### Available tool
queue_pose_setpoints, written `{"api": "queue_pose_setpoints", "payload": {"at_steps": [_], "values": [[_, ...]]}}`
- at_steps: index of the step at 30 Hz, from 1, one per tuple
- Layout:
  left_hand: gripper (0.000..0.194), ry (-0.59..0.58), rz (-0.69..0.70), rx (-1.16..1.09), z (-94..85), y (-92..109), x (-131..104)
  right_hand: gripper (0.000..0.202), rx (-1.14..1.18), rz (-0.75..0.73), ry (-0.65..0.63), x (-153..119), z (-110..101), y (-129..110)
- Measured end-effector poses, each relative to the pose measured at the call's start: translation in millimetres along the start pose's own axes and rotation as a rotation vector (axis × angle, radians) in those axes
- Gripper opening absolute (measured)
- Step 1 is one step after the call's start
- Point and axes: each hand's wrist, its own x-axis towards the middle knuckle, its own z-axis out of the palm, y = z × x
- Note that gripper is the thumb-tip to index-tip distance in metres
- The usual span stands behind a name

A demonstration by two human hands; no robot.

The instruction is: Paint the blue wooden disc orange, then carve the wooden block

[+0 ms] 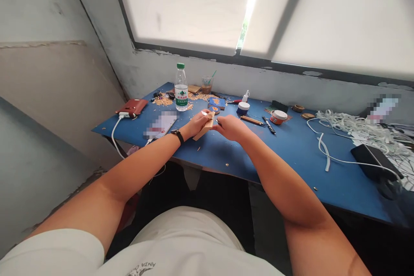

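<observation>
My left hand [196, 124], with a dark watch on the wrist, is closed around a pale wooden block [204, 130] above the front part of the blue table. The near end of the block sticks out below the fingers. My right hand [232, 128] is closed just to the right of the block, its fingertips close against it. A small tool [218, 121] with a shiny metal part shows at those fingers; most of it is hidden, so its exact kind cannot be made out. Wood shavings [163, 101] lie beyond my left hand.
A water bottle [181, 90] stands behind my left hand, near a phone [161, 123] and a brown leather case [132, 107]. Paint jars [243, 109], pencils [252, 120] and a pen [269, 125] lie to the right. White cables and tubing [349, 131] crowd the right end of the blue table [291, 155].
</observation>
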Motion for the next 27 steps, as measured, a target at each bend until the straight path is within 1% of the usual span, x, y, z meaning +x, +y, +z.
{"api": "queue_pose_setpoints", "payload": {"at_steps": [2, 5, 7, 10, 13, 16, 20, 24, 27], "values": [[0.035, -0.016, -0.009, -0.015, 1.5, 3.4, -1.1, 0.03, 0.017, 0.027, 0.004, 3.6, 0.3, 2.9], [0.027, 0.017, -0.043, -0.049, 5.7, 7.6, -2.7, 0.029, 0.055, 0.037, 0.016, 4.5, -0.8, 3.4], [0.023, 0.053, -0.065, -0.056, 8.4, 8.9, -3.3, 0.032, 0.061, 0.007, 0.018, 2.3, -1.7, 1.6], [0.023, 0.068, -0.087, -0.054, 10.3, 9.3, -3.1, 0.036, 0.069, -0.044, -0.005, -0.7, -1.4, -0.6], [0.028, 0.058, -0.088, -0.039, 9.9, 9.4, -2.6, 0.037, 0.098, -0.054, -0.016, 0.7, 2.4, 2.7], [0.031, 0.037, -0.071, -0.008, 9.3, 9.9, -2.9, 0.041, 0.165, -0.076, -0.018, 5.1, 7.8, 10.8], [0.026, 0.014, -0.079, 0.023, 9.1, 11.3, -3.5, 0.044, 0.254, -0.08, -0.037, 8.9, 11.3, 19.1], [0.022, 0.005, -0.062, 0.051, 7.7, 12.4, -2.4, 0.045, 0.217, -0.046, -0.023, 10.0, 10.5, 18.1], [0.028, 0.012, -0.042, 0.052, 6.6, 11.7, -1.7, 0.047, 0.175, -0.019, -0.007, 10.5, 9.6, 13.9]]}}
